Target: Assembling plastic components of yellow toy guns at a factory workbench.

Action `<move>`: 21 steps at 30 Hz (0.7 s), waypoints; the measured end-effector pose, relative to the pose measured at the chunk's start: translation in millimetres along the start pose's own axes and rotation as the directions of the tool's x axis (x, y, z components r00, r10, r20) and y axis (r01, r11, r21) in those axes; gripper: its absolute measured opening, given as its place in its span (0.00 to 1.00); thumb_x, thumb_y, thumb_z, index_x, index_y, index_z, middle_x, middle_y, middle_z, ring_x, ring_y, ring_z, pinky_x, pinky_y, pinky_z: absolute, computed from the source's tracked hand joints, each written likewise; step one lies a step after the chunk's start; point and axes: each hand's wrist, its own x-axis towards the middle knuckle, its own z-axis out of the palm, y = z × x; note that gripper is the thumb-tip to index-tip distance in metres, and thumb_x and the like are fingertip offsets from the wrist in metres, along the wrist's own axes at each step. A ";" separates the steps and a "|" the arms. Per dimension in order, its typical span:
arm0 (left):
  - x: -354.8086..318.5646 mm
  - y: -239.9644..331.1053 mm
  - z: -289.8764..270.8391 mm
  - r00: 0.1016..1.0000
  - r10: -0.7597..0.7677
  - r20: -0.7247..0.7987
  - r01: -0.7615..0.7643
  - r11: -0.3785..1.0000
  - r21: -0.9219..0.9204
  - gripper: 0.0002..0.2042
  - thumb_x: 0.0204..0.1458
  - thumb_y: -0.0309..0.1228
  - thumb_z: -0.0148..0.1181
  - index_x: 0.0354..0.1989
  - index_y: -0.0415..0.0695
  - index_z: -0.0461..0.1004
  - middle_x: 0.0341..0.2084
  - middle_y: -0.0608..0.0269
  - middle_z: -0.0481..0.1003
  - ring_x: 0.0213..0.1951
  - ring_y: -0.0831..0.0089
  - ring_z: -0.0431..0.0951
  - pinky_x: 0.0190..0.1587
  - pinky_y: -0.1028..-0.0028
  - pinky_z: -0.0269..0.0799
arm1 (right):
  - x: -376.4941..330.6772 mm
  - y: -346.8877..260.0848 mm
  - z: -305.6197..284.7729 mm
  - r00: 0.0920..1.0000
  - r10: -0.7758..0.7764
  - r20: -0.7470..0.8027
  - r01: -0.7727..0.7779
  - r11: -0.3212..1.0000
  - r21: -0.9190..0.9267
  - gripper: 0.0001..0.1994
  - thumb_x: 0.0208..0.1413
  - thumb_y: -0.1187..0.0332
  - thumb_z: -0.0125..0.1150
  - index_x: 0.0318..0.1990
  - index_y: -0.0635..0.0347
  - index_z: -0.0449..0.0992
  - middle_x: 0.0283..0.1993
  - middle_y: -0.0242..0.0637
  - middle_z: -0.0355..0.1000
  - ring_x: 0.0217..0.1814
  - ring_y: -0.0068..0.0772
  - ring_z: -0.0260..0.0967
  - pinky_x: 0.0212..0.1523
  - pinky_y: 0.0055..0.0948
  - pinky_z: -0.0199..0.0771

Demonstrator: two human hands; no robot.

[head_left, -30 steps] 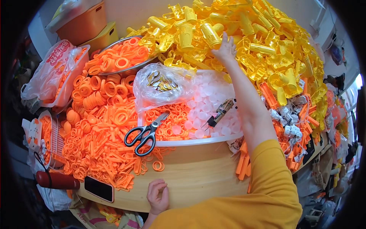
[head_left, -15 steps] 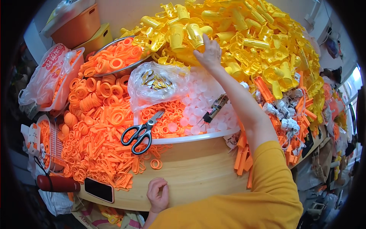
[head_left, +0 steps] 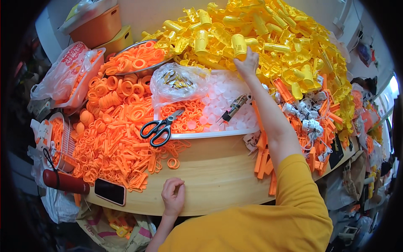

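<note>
My right hand [head_left: 248,64] reaches far over the table to the yellow heap. Its fingers are closed on the lower end of a yellow plastic cylinder [head_left: 239,45] with slots in its side, which stands roughly upright. Around it lies a large pile of yellow plastic parts [head_left: 289,44], cylinders and curved shells among them. My left hand [head_left: 173,196] rests near the table's front edge, fingers curled in with nothing seen in them. Black-handled scissors [head_left: 158,129] lie on orange parts, farther off and a little left of that hand.
A white tray [head_left: 201,135] holds small orange rings, translucent caps [head_left: 224,101] and a plastic bag [head_left: 176,84] of metal pieces. Orange parts [head_left: 121,143] cover the left side. A phone [head_left: 110,192] and red flask [head_left: 66,182] lie front left; wired white pieces [head_left: 311,126] at right.
My right hand has drawn right and slightly nearer with the yellow cylinder, away from the similar one beside it. The whole view has shifted a little. My left hand stays curled.
</note>
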 end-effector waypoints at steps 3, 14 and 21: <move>-3.1 0.1 -4.2 1.000 -0.005 -0.013 0.006 1.000 0.018 0.05 0.45 0.15 0.58 0.31 0.37 0.74 0.32 0.56 0.73 0.35 0.65 0.75 0.38 0.73 0.72 | -7.0 -11.5 1.4 0.993 0.069 0.092 -0.068 0.998 -0.015 0.36 0.34 0.56 0.68 0.57 0.55 0.68 0.46 0.47 0.65 0.52 0.49 0.62 0.53 0.47 0.60; -2.7 0.5 -3.3 1.000 0.008 0.013 -0.009 0.999 0.035 0.05 0.47 0.15 0.57 0.32 0.36 0.74 0.34 0.57 0.73 0.36 0.71 0.74 0.38 0.77 0.70 | -12.4 -22.3 14.3 0.807 0.479 0.346 -0.562 0.802 0.200 0.24 0.37 0.63 0.73 0.41 0.70 0.77 0.36 0.44 0.76 0.38 0.35 0.74 0.41 0.29 0.73; -2.9 -2.5 -4.0 1.000 0.024 0.008 -0.024 0.999 0.042 0.05 0.47 0.15 0.58 0.32 0.36 0.74 0.34 0.57 0.73 0.35 0.70 0.74 0.38 0.77 0.70 | 11.3 -12.5 10.1 0.677 0.504 0.537 -0.656 0.081 0.751 0.09 0.48 0.79 0.62 0.40 0.64 0.76 0.36 0.36 0.74 0.33 0.28 0.73 0.34 0.25 0.75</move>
